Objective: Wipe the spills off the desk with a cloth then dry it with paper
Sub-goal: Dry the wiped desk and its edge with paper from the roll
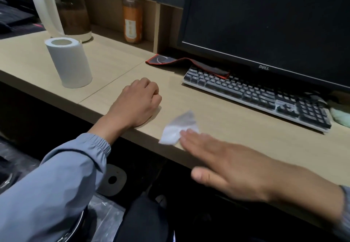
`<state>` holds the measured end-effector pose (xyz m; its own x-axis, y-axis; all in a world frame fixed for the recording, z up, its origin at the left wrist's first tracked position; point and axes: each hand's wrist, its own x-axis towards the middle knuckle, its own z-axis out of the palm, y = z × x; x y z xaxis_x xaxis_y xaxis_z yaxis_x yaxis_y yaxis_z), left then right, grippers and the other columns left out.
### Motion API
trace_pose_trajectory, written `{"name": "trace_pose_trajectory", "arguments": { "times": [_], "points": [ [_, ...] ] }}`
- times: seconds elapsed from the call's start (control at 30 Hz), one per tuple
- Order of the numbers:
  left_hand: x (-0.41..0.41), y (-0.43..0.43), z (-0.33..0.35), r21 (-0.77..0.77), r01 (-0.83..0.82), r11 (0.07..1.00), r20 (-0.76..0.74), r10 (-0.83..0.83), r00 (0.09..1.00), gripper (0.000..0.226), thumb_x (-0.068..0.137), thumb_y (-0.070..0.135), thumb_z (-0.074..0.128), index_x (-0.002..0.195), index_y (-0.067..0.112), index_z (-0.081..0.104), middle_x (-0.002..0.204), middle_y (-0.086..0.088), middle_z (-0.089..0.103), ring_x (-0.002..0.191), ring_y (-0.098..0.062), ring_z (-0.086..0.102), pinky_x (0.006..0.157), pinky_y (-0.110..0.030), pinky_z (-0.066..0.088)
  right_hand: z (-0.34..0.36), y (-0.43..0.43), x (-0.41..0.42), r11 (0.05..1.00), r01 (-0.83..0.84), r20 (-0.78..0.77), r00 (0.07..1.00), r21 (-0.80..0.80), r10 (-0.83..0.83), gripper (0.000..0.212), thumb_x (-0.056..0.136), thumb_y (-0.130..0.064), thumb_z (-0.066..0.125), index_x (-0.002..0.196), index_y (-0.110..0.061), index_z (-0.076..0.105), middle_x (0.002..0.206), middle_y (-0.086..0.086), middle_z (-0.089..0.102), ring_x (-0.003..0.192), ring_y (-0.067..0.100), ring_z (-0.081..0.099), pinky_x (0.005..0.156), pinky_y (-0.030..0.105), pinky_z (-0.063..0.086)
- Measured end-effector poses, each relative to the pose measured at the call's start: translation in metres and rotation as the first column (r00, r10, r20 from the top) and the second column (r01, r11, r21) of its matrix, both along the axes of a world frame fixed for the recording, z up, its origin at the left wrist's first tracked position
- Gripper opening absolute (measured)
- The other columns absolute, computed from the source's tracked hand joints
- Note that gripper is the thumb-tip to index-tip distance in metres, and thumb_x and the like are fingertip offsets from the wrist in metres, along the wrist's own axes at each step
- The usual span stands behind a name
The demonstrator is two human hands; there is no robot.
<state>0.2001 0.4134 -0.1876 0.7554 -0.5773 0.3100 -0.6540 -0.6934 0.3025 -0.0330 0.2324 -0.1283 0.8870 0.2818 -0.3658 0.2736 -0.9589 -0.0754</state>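
The right hand [236, 166] lies flat with fingers straight, its fingertips [189, 133] pressing a crumpled white paper sheet [176, 126] at the front edge of the pale wooden desk [227, 124]. At the sheet's 10 o'clock the left hand [138, 101] rests clenched, with nothing seen in it. Farther off at 10 o'clock stands a white paper-towel roll [69, 61]. At 2 o'clock lies a black keyboard [255, 94], with a pale green cloth [341, 116] beside its right end.

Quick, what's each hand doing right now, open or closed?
Left hand: closed in a fist on the desk, nothing visible in it.
Right hand: open, straight fingers pressing the white paper at the desk edge.
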Motion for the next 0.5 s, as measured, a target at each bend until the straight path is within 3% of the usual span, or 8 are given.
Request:
{"name": "trace_pose_trajectory", "arguments": {
  "times": [0.1,0.2,0.3,0.43,0.5],
  "points": [
    [0.001,-0.002,0.0,0.023,0.0,1.0,0.014,-0.001,1.0,0.032,0.097,0.038,0.037,0.11,0.019,0.059,0.115,-0.003,0.055,0.106,-0.03,0.051,0.092,-0.048,0.043,-0.005,0.0,-0.008,0.998,-0.069,0.016,0.997,-0.007,0.069,0.079,0.093,-0.077,0.005,0.156,-0.039,-0.023,0.161,-0.021,-0.029,0.146,-0.006,-0.027,0.123,0.023,-0.01],
    [0.002,-0.002,0.0,0.02,0.008,1.0,0.025,-0.008,1.0,0.023,0.102,0.032,0.043,0.113,0.02,0.058,0.118,-0.001,0.055,0.108,-0.028,0.051,0.094,-0.048,0.043,-0.003,-0.039,0.024,0.988,0.144,0.049,0.989,-0.048,-0.142,0.08,0.09,-0.077,0.005,0.158,-0.041,-0.016,0.164,-0.018,-0.022,0.152,0.0,-0.015,0.125,0.026,-0.002],
    [0.002,-0.001,-0.001,0.023,0.013,1.0,0.021,-0.014,1.0,0.025,0.102,0.033,0.042,0.116,0.02,0.058,0.12,0.0,0.055,0.109,-0.027,0.051,0.096,-0.048,0.044,-0.004,-0.077,0.055,0.946,0.323,0.09,0.942,0.015,-0.324,0.08,0.093,-0.077,0.01,0.161,-0.038,-0.007,0.167,-0.017,-0.013,0.153,0.0,-0.005,0.123,0.025,0.001],
    [0.002,-0.002,0.0,0.027,0.004,1.0,0.018,-0.004,1.0,0.022,0.102,0.034,0.042,0.114,0.022,0.057,0.118,0.001,0.054,0.107,-0.026,0.051,0.094,-0.048,0.044,-0.002,-0.073,0.081,0.94,0.327,0.134,0.932,0.093,-0.338,0.074,0.102,-0.064,0.02,0.161,-0.019,0.019,0.17,-0.008,0.012,0.154,0.011,0.014,0.124,0.032,0.015],
    [0.001,-0.002,0.001,0.028,0.001,1.0,0.014,-0.002,1.0,0.024,0.101,0.035,0.04,0.113,0.023,0.057,0.118,0.002,0.054,0.107,-0.026,0.05,0.094,-0.048,0.043,0.001,-0.062,0.092,0.939,0.317,0.147,0.931,0.133,-0.335,0.069,0.105,-0.06,0.021,0.162,-0.022,0.017,0.17,-0.008,0.012,0.153,0.011,0.016,0.12,0.028,0.014]
  ]
}}
